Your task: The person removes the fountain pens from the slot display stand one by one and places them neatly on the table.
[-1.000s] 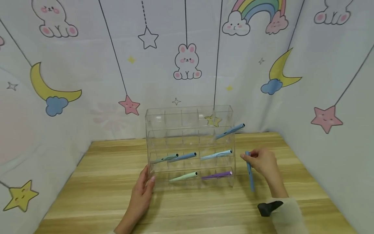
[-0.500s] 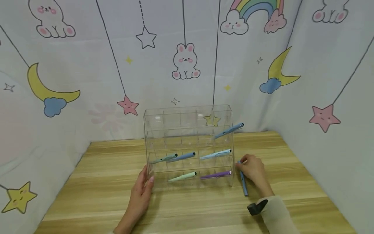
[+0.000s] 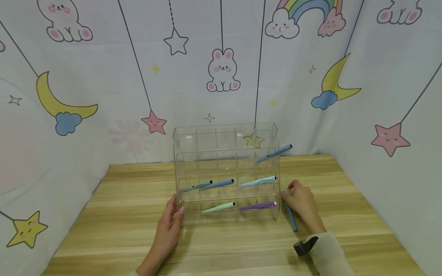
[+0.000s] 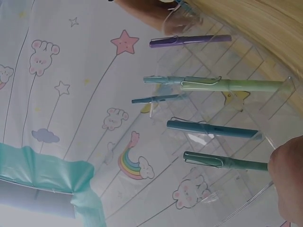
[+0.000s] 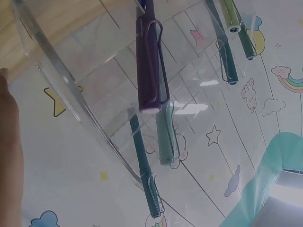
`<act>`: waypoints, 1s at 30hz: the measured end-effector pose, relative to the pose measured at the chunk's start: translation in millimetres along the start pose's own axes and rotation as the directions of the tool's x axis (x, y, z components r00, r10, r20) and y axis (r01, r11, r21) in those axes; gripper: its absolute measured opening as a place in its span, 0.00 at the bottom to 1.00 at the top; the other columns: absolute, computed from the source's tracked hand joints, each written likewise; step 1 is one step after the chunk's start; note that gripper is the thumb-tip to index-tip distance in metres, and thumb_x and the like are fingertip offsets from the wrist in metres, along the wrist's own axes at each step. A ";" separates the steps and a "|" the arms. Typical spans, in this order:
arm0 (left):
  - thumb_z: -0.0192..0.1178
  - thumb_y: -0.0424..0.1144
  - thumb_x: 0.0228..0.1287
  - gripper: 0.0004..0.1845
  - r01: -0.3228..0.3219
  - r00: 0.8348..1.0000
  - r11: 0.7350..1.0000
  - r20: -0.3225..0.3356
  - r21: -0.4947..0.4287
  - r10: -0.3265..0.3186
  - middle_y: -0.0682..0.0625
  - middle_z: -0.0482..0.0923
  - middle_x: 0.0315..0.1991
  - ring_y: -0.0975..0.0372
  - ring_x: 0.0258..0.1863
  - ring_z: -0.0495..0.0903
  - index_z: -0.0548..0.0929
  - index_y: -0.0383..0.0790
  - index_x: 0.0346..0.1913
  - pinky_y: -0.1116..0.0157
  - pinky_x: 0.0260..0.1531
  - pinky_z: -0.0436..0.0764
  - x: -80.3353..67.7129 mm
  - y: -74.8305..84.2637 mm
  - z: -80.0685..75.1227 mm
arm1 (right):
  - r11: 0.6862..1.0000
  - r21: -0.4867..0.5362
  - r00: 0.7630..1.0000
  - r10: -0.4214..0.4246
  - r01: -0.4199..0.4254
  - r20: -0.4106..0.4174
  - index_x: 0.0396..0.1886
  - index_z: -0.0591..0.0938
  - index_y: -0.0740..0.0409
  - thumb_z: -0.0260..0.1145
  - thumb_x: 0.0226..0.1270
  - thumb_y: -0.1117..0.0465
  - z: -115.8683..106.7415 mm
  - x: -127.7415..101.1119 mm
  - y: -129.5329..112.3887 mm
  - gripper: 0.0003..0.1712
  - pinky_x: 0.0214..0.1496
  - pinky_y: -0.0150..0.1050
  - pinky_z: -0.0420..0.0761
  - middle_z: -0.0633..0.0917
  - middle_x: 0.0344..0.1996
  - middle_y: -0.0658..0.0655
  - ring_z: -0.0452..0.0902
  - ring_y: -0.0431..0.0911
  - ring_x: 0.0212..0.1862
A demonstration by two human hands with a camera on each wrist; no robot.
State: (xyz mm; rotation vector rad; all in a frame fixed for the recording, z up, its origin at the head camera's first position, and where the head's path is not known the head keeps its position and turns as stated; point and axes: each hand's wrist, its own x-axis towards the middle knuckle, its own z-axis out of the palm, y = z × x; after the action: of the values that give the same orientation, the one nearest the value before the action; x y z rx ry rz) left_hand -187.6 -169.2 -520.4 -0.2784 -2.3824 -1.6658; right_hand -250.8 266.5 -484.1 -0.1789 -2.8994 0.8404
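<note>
Head view first: a blue pen (image 3: 291,218) lies slanted on the wooden table (image 3: 114,230), just beside the right end of a clear acrylic rack (image 3: 226,172), with its upper end hidden under the right hand (image 3: 299,201). That hand has its fingers curled over the pen's top end, close against the rack's lower right corner, and appears to be gripping it there. The left hand (image 3: 171,218) rests flat and relaxed against the rack's lower left corner, fingers straight, steadying the front edge.

Inside the rack, pens sit slanted in the compartments. On the bottom tier are a mint green pen (image 3: 218,207) and a purple pen (image 3: 258,206). On the tier above are a teal pen (image 3: 195,186), a darker blue pen (image 3: 217,184) just beside it, and a pale blue pen (image 3: 258,181) further right. One more light blue pen (image 3: 274,153) pokes out past the rack's right side, one tier higher.

From the right wrist, the purple pen (image 5: 150,61) fills the view through the clear wall. Behind everything hangs a curtain (image 3: 103,76) printed with rabbits, moons and stars.
</note>
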 end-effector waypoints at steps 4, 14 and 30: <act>0.49 0.47 0.80 0.30 -0.001 1.000 1.000 -0.012 0.001 0.001 0.38 0.59 0.76 0.45 0.73 0.63 0.56 0.47 0.79 0.52 0.64 0.72 -0.1 1.1 0.7 | 0.997 0.061 0.989 -0.045 0.054 -0.143 0.52 0.77 0.66 0.65 0.70 0.44 -14.4 -3.0 -6.8 0.29 0.33 0.48 0.77 0.85 0.33 0.63 0.80 0.55 0.32; 0.49 0.47 0.80 0.31 0.013 1.000 1.000 -0.005 0.000 -0.013 0.37 0.57 0.77 0.44 0.73 0.62 0.55 0.46 0.79 0.50 0.64 0.72 0.2 3.3 1.2 | 0.866 0.369 0.855 -0.116 0.336 -0.506 0.52 0.80 0.61 0.65 0.73 0.52 -70.1 -15.4 -64.4 0.18 0.33 0.24 0.77 0.87 0.37 0.59 0.80 0.41 0.35; 0.49 0.47 0.80 0.31 0.027 1.000 1.000 -0.009 0.000 -0.027 0.37 0.58 0.76 0.45 0.73 0.63 0.55 0.45 0.79 0.52 0.65 0.70 0.7 2.7 2.6 | 0.759 0.413 0.718 -0.103 0.504 -0.688 0.44 0.84 0.65 0.77 0.61 0.60 -70.4 -3.7 -112.5 0.17 0.32 0.21 0.77 0.87 0.32 0.58 0.79 0.36 0.29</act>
State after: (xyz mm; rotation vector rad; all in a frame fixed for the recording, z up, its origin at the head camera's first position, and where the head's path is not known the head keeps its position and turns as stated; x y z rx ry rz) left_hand -187.7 -165.8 -518.6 -0.2399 -2.3901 -1.6751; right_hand -246.0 208.4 -364.7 0.0980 -1.8570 1.2480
